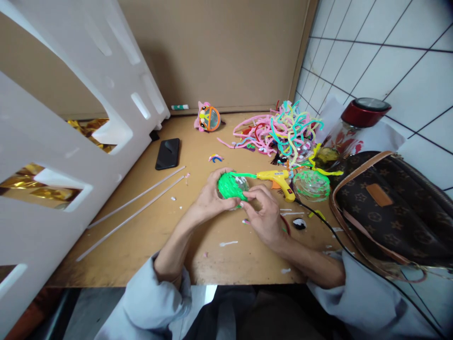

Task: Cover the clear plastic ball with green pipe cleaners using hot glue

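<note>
Person's L hand [213, 197] cups the round clear ball [232, 186] part-wrapped in bright-green fuzzy strand [225, 190], over the brown wooden counter [141, 222], prob. to steady it; R hand's [266, 212] grip pinches ball's near R edge, prob. to press strand down. Loose green tail [247, 175] points R, likely clear of fingers. Yellow plastic glue gun [279, 176] w/ black cord [318, 215] lies just past R hand, prob. for quick reach.

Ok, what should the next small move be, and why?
I'd probably lay the green strand across the clear patch on the ball: that patch looks uncovered, the strand juts out toward the glue gun, and the left hand has the ball.
</note>
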The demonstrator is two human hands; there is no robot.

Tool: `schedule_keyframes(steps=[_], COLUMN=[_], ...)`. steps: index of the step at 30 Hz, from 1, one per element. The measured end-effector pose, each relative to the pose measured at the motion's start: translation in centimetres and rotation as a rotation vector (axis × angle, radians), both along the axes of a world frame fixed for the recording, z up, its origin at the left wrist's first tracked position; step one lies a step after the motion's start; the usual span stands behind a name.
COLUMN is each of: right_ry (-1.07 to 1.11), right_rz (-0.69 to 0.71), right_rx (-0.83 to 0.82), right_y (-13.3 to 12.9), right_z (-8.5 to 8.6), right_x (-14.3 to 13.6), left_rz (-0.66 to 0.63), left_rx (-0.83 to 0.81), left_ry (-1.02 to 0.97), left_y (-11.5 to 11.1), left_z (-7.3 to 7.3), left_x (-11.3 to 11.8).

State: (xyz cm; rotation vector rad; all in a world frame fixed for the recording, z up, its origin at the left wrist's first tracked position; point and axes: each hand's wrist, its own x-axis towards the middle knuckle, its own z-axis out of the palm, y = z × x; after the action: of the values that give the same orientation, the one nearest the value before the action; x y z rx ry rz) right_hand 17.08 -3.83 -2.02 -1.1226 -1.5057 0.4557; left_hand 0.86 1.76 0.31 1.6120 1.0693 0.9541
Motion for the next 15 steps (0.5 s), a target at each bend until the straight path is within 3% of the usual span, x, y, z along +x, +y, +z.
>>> schedule_keyframes(steps=[5,11,15], right_ry=[0.004,-0.008,0.042], right_rz=[-0.002,0.025,0.017], right_rx=[0.014,-0.025,-0.073], right_y=[0.15,-0.03,0.02], right_z=[-0.1,0.24,-0.18], right_x=[0.01,-0.07,-0.27], left_rz=[0.003,0.12,0.091], left_rx=[-0.025,0.032,0.001], left_ry=[0.022,0.032,0.009], left_y=[-0.26,-0.45,-0.17], left_z=[0.56,0.51,0.47], left_x=[0.13,0.67,0.57])
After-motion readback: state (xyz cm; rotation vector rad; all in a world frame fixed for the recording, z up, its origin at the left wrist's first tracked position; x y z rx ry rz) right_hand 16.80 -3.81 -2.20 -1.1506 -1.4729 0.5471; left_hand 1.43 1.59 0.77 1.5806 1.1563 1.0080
